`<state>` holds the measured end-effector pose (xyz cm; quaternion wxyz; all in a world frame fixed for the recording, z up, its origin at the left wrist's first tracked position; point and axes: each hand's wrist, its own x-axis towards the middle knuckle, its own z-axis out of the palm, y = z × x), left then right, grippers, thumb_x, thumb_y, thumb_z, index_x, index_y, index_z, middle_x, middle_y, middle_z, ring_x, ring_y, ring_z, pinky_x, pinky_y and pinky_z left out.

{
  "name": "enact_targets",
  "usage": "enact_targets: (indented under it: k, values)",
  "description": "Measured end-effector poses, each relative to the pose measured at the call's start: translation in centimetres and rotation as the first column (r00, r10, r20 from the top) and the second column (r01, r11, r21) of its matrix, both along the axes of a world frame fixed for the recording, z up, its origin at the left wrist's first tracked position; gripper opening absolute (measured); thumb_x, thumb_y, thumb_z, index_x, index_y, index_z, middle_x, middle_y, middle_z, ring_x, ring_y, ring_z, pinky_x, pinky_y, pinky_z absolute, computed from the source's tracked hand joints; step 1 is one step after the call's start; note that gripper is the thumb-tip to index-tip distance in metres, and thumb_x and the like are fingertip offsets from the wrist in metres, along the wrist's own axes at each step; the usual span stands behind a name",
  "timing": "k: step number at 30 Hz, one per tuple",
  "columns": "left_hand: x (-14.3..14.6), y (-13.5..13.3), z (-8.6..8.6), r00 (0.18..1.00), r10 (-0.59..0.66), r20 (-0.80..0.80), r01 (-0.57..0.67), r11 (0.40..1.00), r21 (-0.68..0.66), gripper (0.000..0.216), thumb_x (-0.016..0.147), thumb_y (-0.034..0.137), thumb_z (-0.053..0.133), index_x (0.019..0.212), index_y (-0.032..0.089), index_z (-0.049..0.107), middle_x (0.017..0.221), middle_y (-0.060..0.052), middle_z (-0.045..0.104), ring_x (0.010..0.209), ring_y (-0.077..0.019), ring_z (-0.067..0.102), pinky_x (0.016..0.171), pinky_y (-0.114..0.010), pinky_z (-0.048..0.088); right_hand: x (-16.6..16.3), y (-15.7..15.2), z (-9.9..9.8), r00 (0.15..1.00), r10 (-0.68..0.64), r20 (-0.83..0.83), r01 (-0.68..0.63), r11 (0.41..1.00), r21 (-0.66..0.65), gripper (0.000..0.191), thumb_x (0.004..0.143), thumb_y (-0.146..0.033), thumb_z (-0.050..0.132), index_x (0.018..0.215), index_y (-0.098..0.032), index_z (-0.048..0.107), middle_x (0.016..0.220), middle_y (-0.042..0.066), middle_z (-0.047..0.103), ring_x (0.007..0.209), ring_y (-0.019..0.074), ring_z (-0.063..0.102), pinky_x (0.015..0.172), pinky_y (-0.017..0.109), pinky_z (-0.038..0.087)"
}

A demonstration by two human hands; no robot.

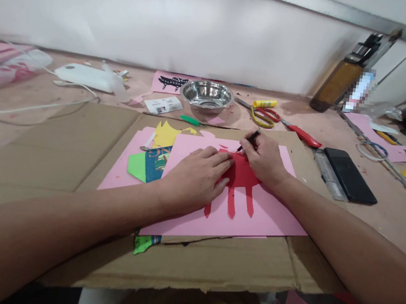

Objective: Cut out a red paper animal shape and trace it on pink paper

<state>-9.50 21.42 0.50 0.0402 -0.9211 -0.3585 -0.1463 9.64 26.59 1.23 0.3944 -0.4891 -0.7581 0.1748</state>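
Note:
A red paper cutout (239,174) with long pointed legs lies on a pink sheet of paper (179,218). My left hand (203,174) rests flat over its left part, fingers stretched out. In my right hand (262,157) is a black pen (253,136), its tip down at the cutout's upper edge. My right hand hides part of the cutout's right end. Beneath the pink sheet lie other pink paper, a green scrap (137,166), a dark blue printed piece (155,165) and yellow paper scraps (166,136).
A cardboard sheet (56,152) lies under the work. Behind stand a steel bowl (207,97), scissors (263,116), a yellow glue stick (265,103) and a red-handled cutter (305,136). At right are a ruler (329,173), a black phone (350,175) and a brown bottle (337,82).

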Motion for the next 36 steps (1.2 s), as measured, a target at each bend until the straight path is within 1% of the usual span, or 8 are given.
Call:
enact_targets:
  k: [5,12,19,28,36]
  values:
    - [-0.01,-0.01,0.08,1.0,0.001,0.008,-0.001,1.0,-0.004,0.036,0.099,0.027,0.046,0.126,0.012,0.063,0.129,-0.014,0.065,0.112,-0.0294,0.057,0.099,-0.048,0.048,-0.04,-0.03,0.03,1.0,0.006,0.003,-0.006,1.0,-0.002,0.012,0.087,-0.026,0.051,0.076,-0.022,0.053,0.071,0.002,0.064,0.066,0.0174,0.057,0.066,0.033,0.041]
    - [0.04,-0.01,0.19,1.0,0.008,-0.008,-0.008,1.0,-0.021,0.038,0.099,0.027,0.045,0.128,0.009,0.062,0.132,-0.015,0.063,0.113,-0.0301,0.057,0.099,-0.049,0.048,-0.1,-0.01,-0.01,1.0,0.017,0.009,-0.017,1.0,0.011,0.011,0.087,-0.026,0.051,0.076,-0.022,0.053,0.071,0.002,0.064,0.066,0.0175,0.058,0.066,0.032,0.042]
    - [0.02,0.0,0.18,1.0,0.004,0.007,-0.004,1.0,-0.009,0.035,0.098,0.027,0.048,0.126,0.012,0.064,0.131,-0.015,0.064,0.114,-0.0298,0.057,0.098,-0.049,0.049,-0.12,-0.01,0.02,1.0,0.018,0.01,-0.018,1.0,0.011,0.011,0.086,-0.026,0.051,0.077,-0.021,0.055,0.073,0.003,0.065,0.068,0.0179,0.058,0.068,0.032,0.042]
    - [0.09,-0.02,0.22,1.0,0.009,-0.016,-0.01,1.0,-0.029,0.037,0.099,0.028,0.045,0.127,0.01,0.063,0.131,-0.014,0.064,0.116,-0.0302,0.057,0.101,-0.049,0.047,-0.15,0.1,-0.16,1.0,0.029,0.011,-0.029,0.999,0.029,0.013,0.087,-0.027,0.051,0.077,-0.021,0.055,0.073,0.003,0.065,0.069,0.0183,0.059,0.067,0.033,0.042]
    - [0.05,-0.07,0.28,1.0,0.006,-0.017,-0.006,1.0,-0.027,0.037,0.099,0.027,0.046,0.127,0.009,0.063,0.131,-0.015,0.064,0.115,-0.0303,0.057,0.101,-0.049,0.047,-0.24,0.03,0.0,0.998,0.048,0.027,-0.048,0.999,0.008,0.012,0.088,-0.026,0.051,0.078,-0.021,0.055,0.074,0.003,0.065,0.07,0.0178,0.058,0.07,0.033,0.042]
